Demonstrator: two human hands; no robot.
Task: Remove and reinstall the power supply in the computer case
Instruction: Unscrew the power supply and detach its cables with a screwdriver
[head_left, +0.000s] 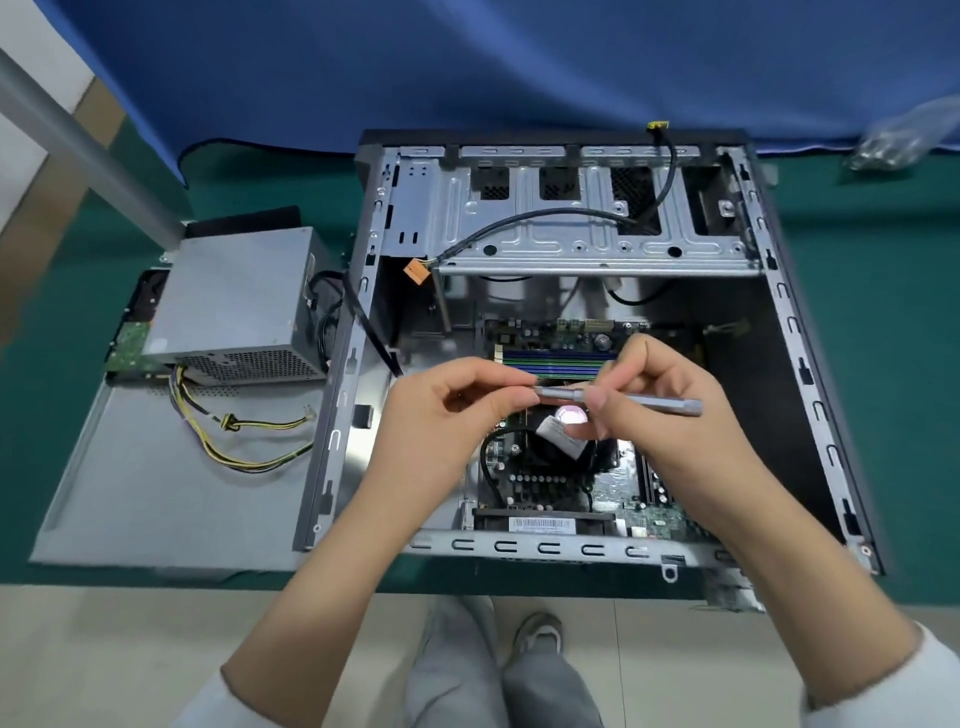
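The open computer case (810, 364) lies on its side on the green mat, motherboard (550, 483) showing inside. The grey power supply (234, 306) sits outside the case to the left, resting on the removed side panel (145, 493), its yellow and black cables (244, 441) trailing toward me. Over the motherboard, my right hand (660, 410) grips a slim grey screwdriver (654, 401) held nearly level, tip pointing left. My left hand (447, 410) pinches the screwdriver's tip end between thumb and fingers.
A drive cage (571, 223) with a black cable and an orange connector (418, 271) spans the case's far end. A green circuit board (130, 343) lies under the power supply's left side. A clear bag (904, 135) sits at the far right. Blue cloth hangs behind; the table edge is near me.
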